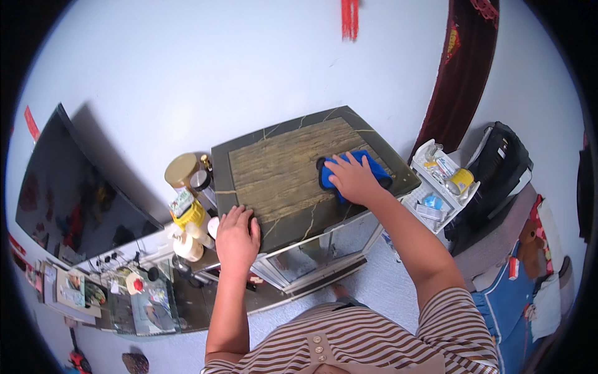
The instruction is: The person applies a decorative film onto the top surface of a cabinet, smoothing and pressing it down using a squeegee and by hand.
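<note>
The dark cabinet top [311,229] carries a wood-grain inset panel [280,156] and a border with thin gold veining; the blue cloth [374,166], with black parts at its edges, lies on the right-hand portion of this surface, across the panel and the front border; the right hand [354,181] rests palm down on the cloth, fingers extended and spread, pressed flat rather than closed around it; the left hand [237,242] is positioned at the left front corner of the top, palm down, fingers extended and slightly parted, with no object visible in its hold; the contact beneath its palm is hidden and cannot be told; below the top, the cabinet front has glazed panels [305,257] in a pale frame; to the left of the cabinet, near the left hand, stand a gold-lidded jar [182,168], a white bottle [188,247] and other containers; farther left are a dark television screen [78,193] and a glass tank [147,308]; to the right, a white plastic basket [436,185] holds a yellow container [460,180] and small packages; a black bag [498,165] is located just beside it; a dark red curtain [460,81] hangs behind.
</note>
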Available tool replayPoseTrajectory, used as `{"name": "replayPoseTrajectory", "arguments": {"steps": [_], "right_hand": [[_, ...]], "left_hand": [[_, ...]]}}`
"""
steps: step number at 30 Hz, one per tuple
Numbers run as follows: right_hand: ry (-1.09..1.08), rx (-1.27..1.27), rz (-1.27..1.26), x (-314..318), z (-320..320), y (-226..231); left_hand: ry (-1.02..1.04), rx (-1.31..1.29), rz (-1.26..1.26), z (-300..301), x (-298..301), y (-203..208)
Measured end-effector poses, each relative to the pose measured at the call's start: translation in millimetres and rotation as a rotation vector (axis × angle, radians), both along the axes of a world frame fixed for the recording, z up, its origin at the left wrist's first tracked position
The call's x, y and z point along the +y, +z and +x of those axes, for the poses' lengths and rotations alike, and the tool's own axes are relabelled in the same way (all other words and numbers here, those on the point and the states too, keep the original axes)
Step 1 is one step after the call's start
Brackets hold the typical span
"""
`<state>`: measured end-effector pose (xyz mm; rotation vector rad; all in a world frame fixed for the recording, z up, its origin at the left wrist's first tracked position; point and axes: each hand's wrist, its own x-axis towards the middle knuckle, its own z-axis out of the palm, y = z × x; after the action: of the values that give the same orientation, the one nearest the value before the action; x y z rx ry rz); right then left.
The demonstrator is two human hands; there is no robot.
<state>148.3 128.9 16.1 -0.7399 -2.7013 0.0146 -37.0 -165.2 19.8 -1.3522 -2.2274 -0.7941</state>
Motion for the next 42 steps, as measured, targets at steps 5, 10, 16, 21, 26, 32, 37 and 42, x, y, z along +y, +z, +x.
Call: {"name": "replayPoseTrajectory", "arguments": {"steps": [5, 10, 16, 21, 26, 32, 37, 42], "right_hand": [[0.013, 0.001, -0.071, -2.4, 19.2, 3.8], [-0.019, -0.022, -0.082, 44.7, -6.3, -0.3], [-0.139, -0.08, -0.104, 132.0, -46.0, 4.6], [-0.156, -0.069, -0.102, 188.2, -84.5, 2.2], [-0.17, -0.091, -0.092, 228.6, -114.4, 9.3], [-0.226, -0.108, -0.123, 242.7, -124.0, 15.3], [-0.259, -0.137, -0.117, 230.2, -112.6, 18.6], [-0.377, -0.139, -0.184, 191.7, -82.9, 23.8]], "left_hand": [[-0.025, -0.027, -0.139, 0.7, 0.0, 4.2], [-0.066, 0.063, -0.119, 11.9, 16.7, 7.5], [-0.011, -0.007, -0.156, 21.7, 17.6, 5.9], [0.013, -0.061, -0.158, 28.9, 17.8, 15.7], [0.051, -0.094, -0.156, 31.1, 18.8, 18.5], [0.069, -0.104, -0.114, 33.1, 21.9, 21.9], [0.046, -0.111, -0.091, 31.8, 22.9, 21.4], [0.022, -0.081, -0.074, 29.5, 21.2, 16.3]]}}
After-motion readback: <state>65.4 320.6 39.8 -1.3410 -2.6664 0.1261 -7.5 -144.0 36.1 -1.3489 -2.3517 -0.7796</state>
